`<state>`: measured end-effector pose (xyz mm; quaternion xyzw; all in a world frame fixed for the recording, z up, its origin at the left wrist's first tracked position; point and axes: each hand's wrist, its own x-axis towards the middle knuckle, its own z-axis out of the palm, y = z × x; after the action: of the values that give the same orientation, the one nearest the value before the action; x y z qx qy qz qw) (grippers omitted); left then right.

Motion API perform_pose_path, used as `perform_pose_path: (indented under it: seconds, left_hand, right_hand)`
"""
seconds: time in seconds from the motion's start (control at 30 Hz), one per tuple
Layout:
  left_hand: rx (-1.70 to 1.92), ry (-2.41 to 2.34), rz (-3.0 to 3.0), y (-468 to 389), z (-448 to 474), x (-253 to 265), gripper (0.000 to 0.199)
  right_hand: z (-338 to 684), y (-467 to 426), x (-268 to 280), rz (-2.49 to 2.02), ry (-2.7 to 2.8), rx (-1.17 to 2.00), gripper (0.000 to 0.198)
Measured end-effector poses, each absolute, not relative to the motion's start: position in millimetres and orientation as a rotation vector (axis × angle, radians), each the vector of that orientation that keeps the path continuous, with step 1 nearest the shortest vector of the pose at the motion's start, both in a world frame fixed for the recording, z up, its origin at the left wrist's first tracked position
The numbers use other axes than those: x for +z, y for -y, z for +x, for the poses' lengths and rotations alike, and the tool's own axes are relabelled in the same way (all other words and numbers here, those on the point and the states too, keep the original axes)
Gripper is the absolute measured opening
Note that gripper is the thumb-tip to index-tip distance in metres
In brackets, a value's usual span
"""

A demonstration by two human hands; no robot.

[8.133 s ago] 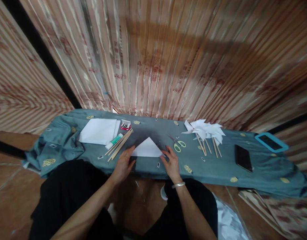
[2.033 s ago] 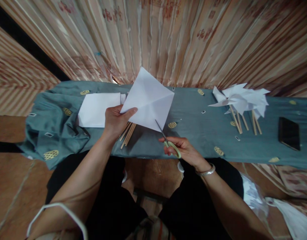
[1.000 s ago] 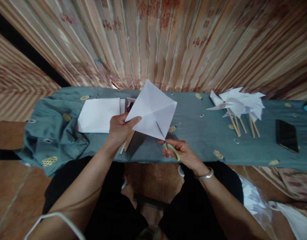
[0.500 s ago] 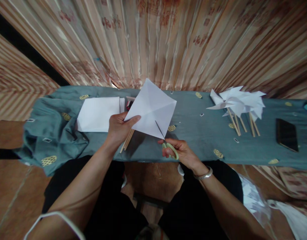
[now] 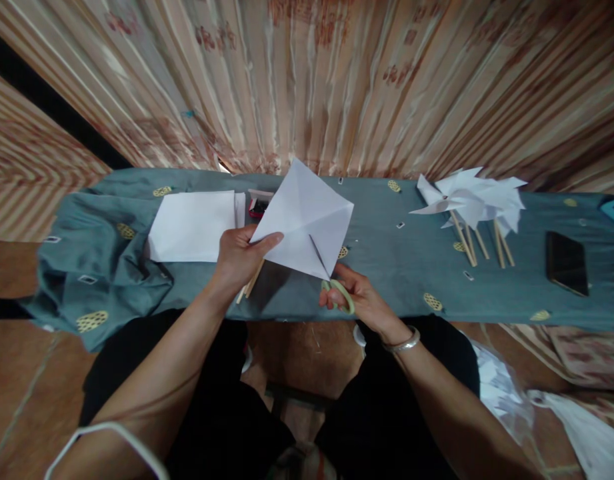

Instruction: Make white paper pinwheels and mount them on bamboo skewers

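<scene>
A creased white square of paper (image 5: 304, 207) is held up over the table, one corner pointing away from me. My left hand (image 5: 244, 257) pinches its left corner between thumb and fingers. With my right hand (image 5: 357, 293) I grip light-green-handled scissors (image 5: 341, 295) at the paper's near corner. One dark blade lies over the sheet, pointing from that corner toward the middle. Below the paper, wooden sticks (image 5: 251, 283) show only in part. A stack of white paper (image 5: 193, 227) lies left of my left hand.
White paper pinwheels on sticks (image 5: 479, 197) lie at the right, with a dark phone (image 5: 567, 262) beyond them. Behind the held sheet sits a small red box (image 5: 258, 205). The green tablecloth (image 5: 387, 253) bunches up at the left. A pleated curtain (image 5: 311, 87) hangs behind the table.
The fingers of my right hand have drawn closer around the scissor handles. The paper and my left hand stay nearly in place, while the view has shifted slightly.
</scene>
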<state>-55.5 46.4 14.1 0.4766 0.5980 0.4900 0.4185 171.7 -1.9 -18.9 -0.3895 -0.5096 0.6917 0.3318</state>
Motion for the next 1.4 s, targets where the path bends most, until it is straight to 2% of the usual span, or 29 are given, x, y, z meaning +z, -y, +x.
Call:
perform_pose_path:
  seconds: [0.43, 0.87, 1.17, 1.4]
  left_hand:
    - [1.226, -1.507, 1.178, -46.9, -55.1, 14.9, 0.021]
    - [1.218, -1.505, 1.207, -46.7, -54.6, 12.3, 0.023]
    - [1.205, -1.491, 1.187, -45.2, -53.7, 14.1, 0.025]
    - [1.184, -1.508, 1.133, -44.7, -51.6, 16.0, 0.022]
  right_hand:
    - [171.5, 1.6, -18.0, -1.048, 1.312, 1.83, 0.069]
    - [170.5, 0.7, -17.7, -1.025, 1.281, 1.843, 0.065]
    - [171.2, 0.0, -15.9, -1.033, 1.304, 1.847, 0.055]
    - [169.9, 1.3, -17.7, -1.02, 1.306, 1.84, 0.057]
